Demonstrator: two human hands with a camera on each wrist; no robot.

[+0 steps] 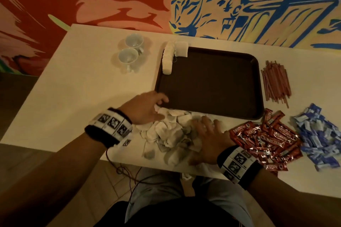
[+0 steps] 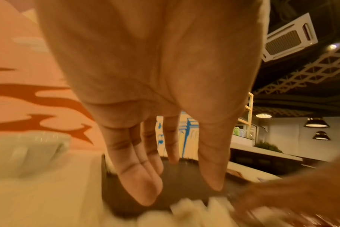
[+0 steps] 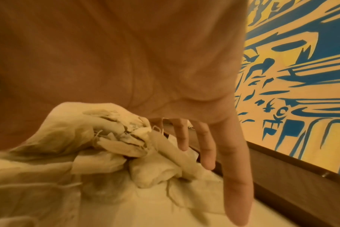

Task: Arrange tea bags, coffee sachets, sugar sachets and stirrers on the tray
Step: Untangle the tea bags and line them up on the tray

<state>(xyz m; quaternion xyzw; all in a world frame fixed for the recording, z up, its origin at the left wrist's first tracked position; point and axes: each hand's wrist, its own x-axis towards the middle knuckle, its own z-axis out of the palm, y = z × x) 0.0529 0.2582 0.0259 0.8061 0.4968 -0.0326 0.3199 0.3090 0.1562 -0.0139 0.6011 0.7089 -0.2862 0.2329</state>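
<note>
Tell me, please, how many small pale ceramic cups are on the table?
2. One small pale ceramic cup stands near the wall, left of the dark brown plastic tray; the other cup sits just in front of it. None seem hidden.

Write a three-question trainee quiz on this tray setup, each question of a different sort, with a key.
1. True or false: the dark brown plastic tray already holds a row of white paper tea bags along its far left edge.
2. Which lies nearest the right hand? A) the bundle of brown wooden stirrers B) the loose heap of white tea bags C) the two pale blue ceramic cups
3. Fill in: the red coffee sachets lie between the tea-bag heap and the ____ sugar sachets.

Key: 1 true; 2 B; 3 blue.
</note>
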